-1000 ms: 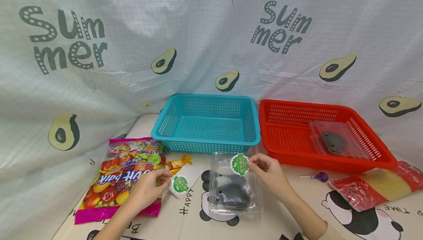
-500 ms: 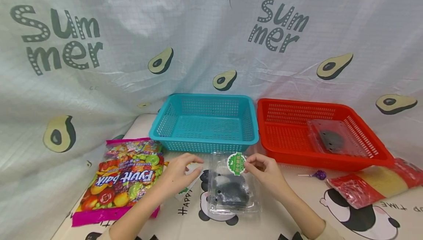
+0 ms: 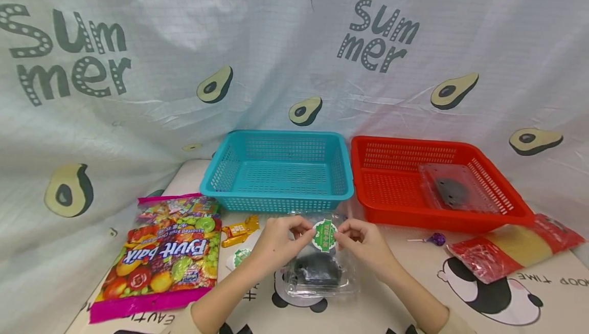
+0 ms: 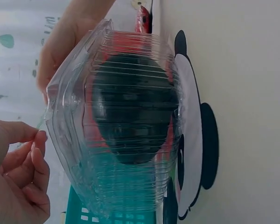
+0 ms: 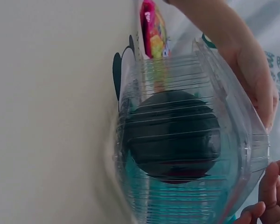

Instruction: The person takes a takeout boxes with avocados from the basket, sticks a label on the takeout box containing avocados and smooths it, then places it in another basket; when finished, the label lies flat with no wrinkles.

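A green and white round sticker (image 3: 324,236) is pinched at its left edge by my left hand (image 3: 281,242) and at its right edge by my right hand (image 3: 366,244). Both hands are over the lid of a clear plastic clamshell box (image 3: 346,284). Inside the box lies a dark, rounded object (image 4: 133,108), smooth and nearly black; its kind is unclear. The right wrist view shows the ribbed side wall of the box, with right fingertips (image 5: 270,177) at the lid edge. Left of the box, a second green sticker (image 3: 241,257) on white backing paper is partly covered by my left forearm.
A teal basket (image 3: 276,204) stands behind the box. The red basket (image 3: 414,217) beside it holds another clear box (image 3: 478,185). A fruit candy bag (image 3: 161,262) and an orange wrapper (image 3: 240,230) lie left; a lollipop (image 3: 436,239) and a red-yellow packet (image 3: 515,249) lie right.
My left hand has left the backing paper and moved right to the sticker's left edge. My right hand still holds the sticker above the box. The head view has shifted slightly right.
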`<control>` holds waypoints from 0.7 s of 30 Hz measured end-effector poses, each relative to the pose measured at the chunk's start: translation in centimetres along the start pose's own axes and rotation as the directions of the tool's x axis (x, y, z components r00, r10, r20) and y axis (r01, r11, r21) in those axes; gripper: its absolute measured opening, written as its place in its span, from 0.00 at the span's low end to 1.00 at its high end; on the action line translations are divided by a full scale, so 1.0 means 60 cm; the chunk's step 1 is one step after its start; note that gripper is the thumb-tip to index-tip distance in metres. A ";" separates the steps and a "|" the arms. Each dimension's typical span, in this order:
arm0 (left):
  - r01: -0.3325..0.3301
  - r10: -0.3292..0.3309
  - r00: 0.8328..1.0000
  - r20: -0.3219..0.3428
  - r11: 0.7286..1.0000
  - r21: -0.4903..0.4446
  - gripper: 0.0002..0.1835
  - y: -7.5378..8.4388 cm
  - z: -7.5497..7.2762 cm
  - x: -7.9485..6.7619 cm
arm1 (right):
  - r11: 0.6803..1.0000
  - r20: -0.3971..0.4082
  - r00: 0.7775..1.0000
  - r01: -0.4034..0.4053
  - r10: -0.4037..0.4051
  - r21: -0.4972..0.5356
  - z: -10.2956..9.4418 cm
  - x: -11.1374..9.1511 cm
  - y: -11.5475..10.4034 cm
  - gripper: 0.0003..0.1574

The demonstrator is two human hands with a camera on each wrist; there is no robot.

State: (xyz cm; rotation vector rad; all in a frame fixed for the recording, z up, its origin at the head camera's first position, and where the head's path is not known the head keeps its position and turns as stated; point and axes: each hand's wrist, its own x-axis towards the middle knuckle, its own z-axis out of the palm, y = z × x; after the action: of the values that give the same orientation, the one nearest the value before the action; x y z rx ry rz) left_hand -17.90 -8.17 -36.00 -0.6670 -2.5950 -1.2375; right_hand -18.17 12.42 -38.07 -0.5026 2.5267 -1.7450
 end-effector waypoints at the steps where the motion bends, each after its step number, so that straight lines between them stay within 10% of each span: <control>1: 0.013 -0.013 1.000 0.004 1.000 -0.003 0.03 -0.001 0.001 0.000 | 1.000 -0.003 1.000 0.016 -0.016 -0.019 0.001 0.002 0.002 0.08; 11: 0.065 -0.068 0.997 0.042 0.995 0.079 0.07 -0.023 0.004 -0.001 | 0.929 -0.137 0.983 0.064 -0.122 -0.364 0.030 0.013 0.015 0.10; 21: 0.029 -0.040 0.997 0.065 0.987 0.155 0.10 -0.033 0.011 0.001 | 0.885 -0.146 0.974 0.087 -0.171 -0.457 0.032 0.023 0.025 0.15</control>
State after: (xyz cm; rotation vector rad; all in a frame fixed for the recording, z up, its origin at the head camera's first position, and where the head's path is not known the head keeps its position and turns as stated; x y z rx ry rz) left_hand -18.86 -8.73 -37.77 -0.6477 -2.7339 -1.0263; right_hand -19.47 10.77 -39.93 -0.5590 3.1137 -1.2766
